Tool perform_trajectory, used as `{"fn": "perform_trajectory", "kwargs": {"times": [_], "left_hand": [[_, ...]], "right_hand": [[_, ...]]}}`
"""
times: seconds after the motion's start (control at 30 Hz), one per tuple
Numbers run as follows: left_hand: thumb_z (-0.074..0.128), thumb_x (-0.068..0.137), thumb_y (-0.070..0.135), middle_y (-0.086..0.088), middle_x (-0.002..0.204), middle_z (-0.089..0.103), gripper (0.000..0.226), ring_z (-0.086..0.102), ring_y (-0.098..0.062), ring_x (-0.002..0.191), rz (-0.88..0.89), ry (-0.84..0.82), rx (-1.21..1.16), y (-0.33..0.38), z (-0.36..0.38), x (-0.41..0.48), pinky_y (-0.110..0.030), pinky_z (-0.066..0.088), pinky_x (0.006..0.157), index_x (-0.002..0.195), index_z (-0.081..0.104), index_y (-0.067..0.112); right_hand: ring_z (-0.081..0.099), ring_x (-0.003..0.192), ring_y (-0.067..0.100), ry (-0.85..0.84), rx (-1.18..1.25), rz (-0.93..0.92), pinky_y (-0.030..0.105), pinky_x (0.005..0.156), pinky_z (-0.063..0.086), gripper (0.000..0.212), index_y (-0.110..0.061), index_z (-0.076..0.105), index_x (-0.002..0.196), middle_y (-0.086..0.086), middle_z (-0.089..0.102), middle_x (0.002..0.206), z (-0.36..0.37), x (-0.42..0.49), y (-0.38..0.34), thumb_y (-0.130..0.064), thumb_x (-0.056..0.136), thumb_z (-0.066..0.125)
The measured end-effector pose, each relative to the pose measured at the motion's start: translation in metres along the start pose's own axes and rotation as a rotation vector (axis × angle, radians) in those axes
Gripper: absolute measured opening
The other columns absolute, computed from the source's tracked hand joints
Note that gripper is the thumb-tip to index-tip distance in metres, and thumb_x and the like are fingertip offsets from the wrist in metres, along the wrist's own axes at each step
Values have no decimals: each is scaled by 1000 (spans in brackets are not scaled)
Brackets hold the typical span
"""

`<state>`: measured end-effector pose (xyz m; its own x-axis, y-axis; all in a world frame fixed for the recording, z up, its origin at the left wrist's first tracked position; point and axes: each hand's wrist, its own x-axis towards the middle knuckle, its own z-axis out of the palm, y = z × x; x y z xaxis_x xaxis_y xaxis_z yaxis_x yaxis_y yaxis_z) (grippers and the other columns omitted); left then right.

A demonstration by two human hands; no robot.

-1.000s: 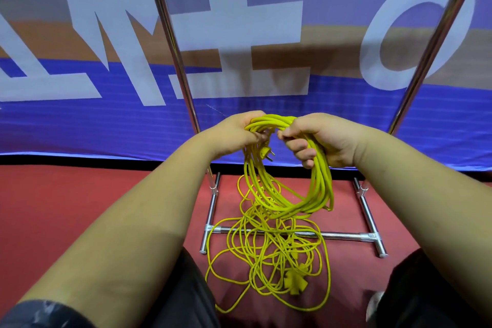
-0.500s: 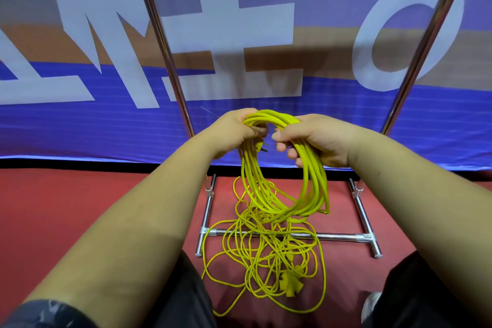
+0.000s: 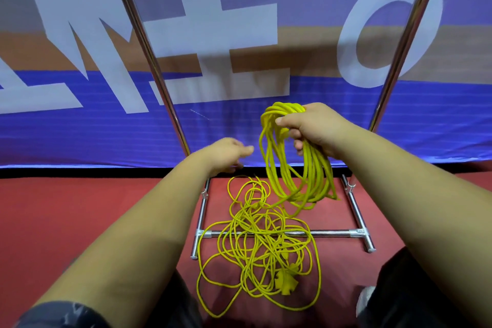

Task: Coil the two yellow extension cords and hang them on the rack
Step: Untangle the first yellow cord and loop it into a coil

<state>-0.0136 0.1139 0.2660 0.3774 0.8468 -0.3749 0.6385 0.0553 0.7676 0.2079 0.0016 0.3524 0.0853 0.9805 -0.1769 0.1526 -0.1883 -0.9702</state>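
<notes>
Two cords: both are thin, round, bright yellow and smooth-sheathed; one is gathered, the other lies loose.
Coiled cord: the coiled yellow extension cord [image 3: 318, 176] hangs as a long oval bundle of many loops, its top bunched tight and its lower end above the floor; one strand trails from its lower edge down-left toward the heap.
Right grip: the right grip [image 3: 316, 130] is closed round the top of the coil, thumb over the loops and fingers curled beneath, holding it in the air between the rack's two uprights.
Left grip: the left grip [image 3: 226, 153] is loose and holds nothing; its fingers are stretched out, blurred, just beside the coil's left edge and lower than the right grip.
Loose cord: the tangled yellow extension cord [image 3: 262, 237] sprawls in overlapping rings on the floor, draped across the rack's base bar, below and left of the held coil.
Socket end: a chunky yellow plastic socket block [image 3: 286, 278] lies in the near part of the tangle.
Rack: the shiny chrome tube rack [image 3: 332, 233] has two slanting uprights and an H-shaped foot.
Floor: red, matte carpet [image 3: 80, 208].
Backdrop: a ribbed blue fabric banner with large white letters [image 3: 80, 128] hangs behind the rack.
Foreground: bare forearms and dark trouser knees [image 3: 426, 287] cover the lower corners.
</notes>
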Motion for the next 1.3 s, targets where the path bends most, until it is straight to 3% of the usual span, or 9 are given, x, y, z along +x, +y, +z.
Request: {"fn": "perform_trajectory", "kwargs": {"times": [0.13, 0.37, 0.6, 0.77, 0.83, 0.93, 1.03, 1.17, 1.3], "left_hand": [[53, 106, 30, -17, 111, 70, 33, 67, -30, 89, -93, -219, 492, -29, 44, 4, -35, 51, 73, 121, 64, 2], [49, 96, 2, -11, 146, 57, 72, 70, -34, 109, 8, -282, 506, -59, 147, 23, -40, 58, 79, 159, 36, 31], [54, 99, 8, -8, 124, 72, 26, 67, -27, 113, -39, -224, 591, -122, 173, 39, -33, 51, 92, 116, 72, 17], [59, 104, 19, -6, 106, 71, 20, 68, -26, 104, 33, -135, 654, -133, 138, 51, -26, 46, 78, 117, 73, 13], [60, 102, 12, -5, 92, 68, 15, 64, -23, 87, 121, -24, 537, -110, 115, 56, -25, 40, 71, 105, 75, 12], [61, 98, 2, -7, 83, 71, 19, 68, -18, 71, 210, 154, 155, -60, 74, 57, -30, 54, 72, 89, 73, 14], [53, 102, -4, -13, 94, 70, 25, 74, -23, 78, 330, 187, -206, 2, 25, 40, -31, 62, 72, 93, 69, 13], [52, 105, -2, -20, 107, 71, 18, 76, -25, 89, 522, 115, -370, 77, -26, -1, -30, 63, 78, 104, 67, 9], [52, 106, 1, -20, 112, 73, 15, 76, -32, 98, 660, 75, -483, 123, -50, -46, -34, 63, 85, 108, 66, 7]], "right_hand": [[60, 50, 29, 36, -6, -4, 44, 64, 58, 22, -8, 61, 81, 6, 46, 54, -23, 4, 6, -16, 98, 72], [32, 43, 15, 79, 71, 76, 27, 45, 38, 11, -17, 59, 96, -1, 34, 57, -48, -3, 11, -18, 99, 70], [26, 43, 14, 62, 77, 115, 25, 44, 29, 18, -19, 58, 85, -3, 32, 56, -66, -3, 20, -20, 98, 69], [26, 44, 15, 61, 71, 138, 25, 44, 28, 14, -17, 58, 91, -2, 32, 57, -70, -1, 24, -20, 98, 70], [27, 43, 15, 66, 59, 135, 24, 43, 29, 13, -16, 58, 95, -2, 33, 57, -70, 0, 24, -20, 97, 70], [29, 41, 14, 110, 64, 126, 24, 42, 30, 10, -14, 61, 97, -3, 35, 54, -68, 1, 24, -18, 97, 70], [30, 40, 14, 181, 116, 99, 24, 42, 31, 17, -17, 56, 87, -3, 36, 52, -63, 4, 22, -15, 97, 69], [32, 39, 15, 278, 204, 55, 24, 41, 34, 30, -19, 51, 74, -1, 38, 53, -57, 10, 19, -13, 97, 68], [41, 41, 16, 313, 269, 34, 28, 43, 44, 14, -14, 61, 85, 2, 48, 57, -51, 17, 18, -14, 95, 71]]}}
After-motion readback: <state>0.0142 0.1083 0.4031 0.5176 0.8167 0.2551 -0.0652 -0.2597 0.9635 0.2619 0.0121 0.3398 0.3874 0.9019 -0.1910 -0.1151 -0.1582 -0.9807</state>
